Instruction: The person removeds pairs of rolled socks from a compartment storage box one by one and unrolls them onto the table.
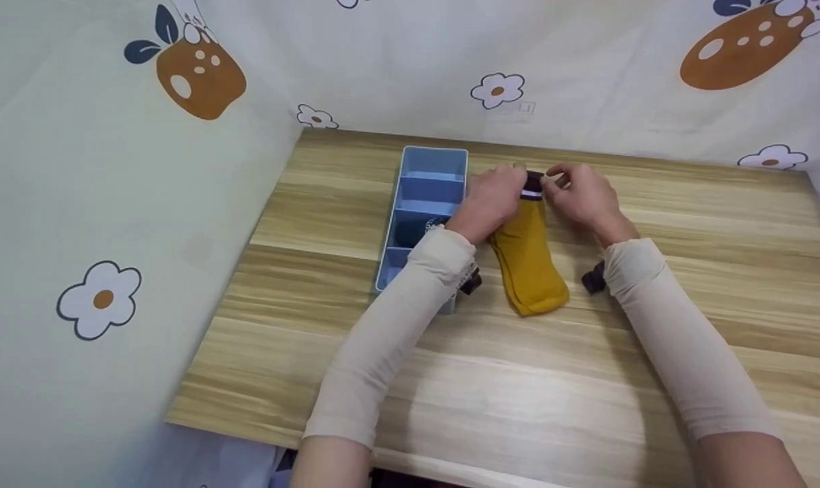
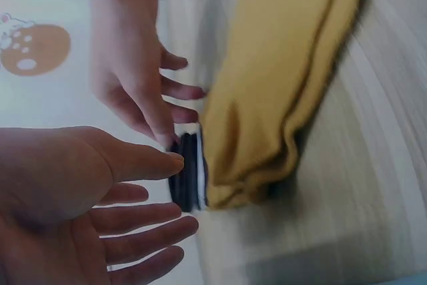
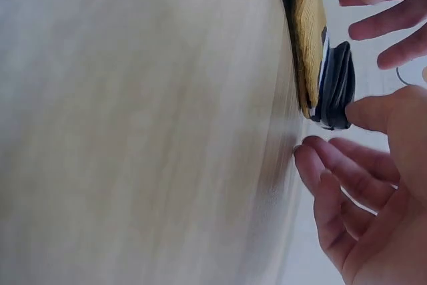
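A pair of mustard-yellow socks (image 1: 530, 261) lies flat on the table, toes toward me. Its dark cuff (image 2: 189, 171), bordered by a white stripe, stands rolled in several layers at the far end. My left hand (image 1: 495, 196) is at the cuff's left side, its thumb over the cuff and its fingers nearly straight in the left wrist view. On the other side is my right hand (image 1: 586, 196). Its thumb touches the cuff in the right wrist view, while the loosely bent fingers (image 3: 353, 178) stand off it.
Left of the socks stands a blue divided box (image 1: 434, 163), partly hidden by my left forearm. One compartment holds a dark rolled item (image 1: 410, 230) with white markings. The wooden table (image 1: 301, 271) meets a patterned wall covering (image 1: 410, 74) at the back and left.
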{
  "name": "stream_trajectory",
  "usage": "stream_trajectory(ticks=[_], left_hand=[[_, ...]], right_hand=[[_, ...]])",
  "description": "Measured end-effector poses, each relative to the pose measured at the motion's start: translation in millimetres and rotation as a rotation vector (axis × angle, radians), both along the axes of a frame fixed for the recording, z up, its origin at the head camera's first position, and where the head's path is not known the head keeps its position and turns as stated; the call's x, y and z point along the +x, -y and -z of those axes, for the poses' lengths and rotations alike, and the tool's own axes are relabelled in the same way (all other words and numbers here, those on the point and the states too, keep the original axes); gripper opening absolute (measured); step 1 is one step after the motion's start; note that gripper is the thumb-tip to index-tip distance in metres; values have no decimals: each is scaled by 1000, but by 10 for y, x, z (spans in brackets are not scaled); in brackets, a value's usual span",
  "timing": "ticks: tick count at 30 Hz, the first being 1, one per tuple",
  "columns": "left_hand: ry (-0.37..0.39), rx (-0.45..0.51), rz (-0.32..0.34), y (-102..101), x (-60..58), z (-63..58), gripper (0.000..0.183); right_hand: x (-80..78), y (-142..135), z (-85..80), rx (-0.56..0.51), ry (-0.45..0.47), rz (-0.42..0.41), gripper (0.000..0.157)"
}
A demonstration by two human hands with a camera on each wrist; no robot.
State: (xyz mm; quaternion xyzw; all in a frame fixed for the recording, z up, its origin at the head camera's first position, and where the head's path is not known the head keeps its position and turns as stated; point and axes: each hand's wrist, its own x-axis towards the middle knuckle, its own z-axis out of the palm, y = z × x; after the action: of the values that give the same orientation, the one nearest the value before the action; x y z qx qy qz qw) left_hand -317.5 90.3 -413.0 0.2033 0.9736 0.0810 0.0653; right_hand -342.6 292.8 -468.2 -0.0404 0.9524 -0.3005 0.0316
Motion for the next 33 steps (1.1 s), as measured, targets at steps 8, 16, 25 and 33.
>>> stream_trajectory(ticks=[8, 16, 25, 33], left_hand=[[70, 35, 17, 41, 110, -125, 26], [184, 179, 53, 149, 177, -140, 32], [193, 218, 17, 143, 247, -1, 34], [100, 80, 6, 170, 284, 132, 37]], right_hand=[[35, -22, 5, -38, -17, 18, 37], [139, -35, -20, 0, -53, -48, 32], [233, -81, -21, 27, -8, -93, 33], [300, -66, 0, 23, -10, -113, 27]])
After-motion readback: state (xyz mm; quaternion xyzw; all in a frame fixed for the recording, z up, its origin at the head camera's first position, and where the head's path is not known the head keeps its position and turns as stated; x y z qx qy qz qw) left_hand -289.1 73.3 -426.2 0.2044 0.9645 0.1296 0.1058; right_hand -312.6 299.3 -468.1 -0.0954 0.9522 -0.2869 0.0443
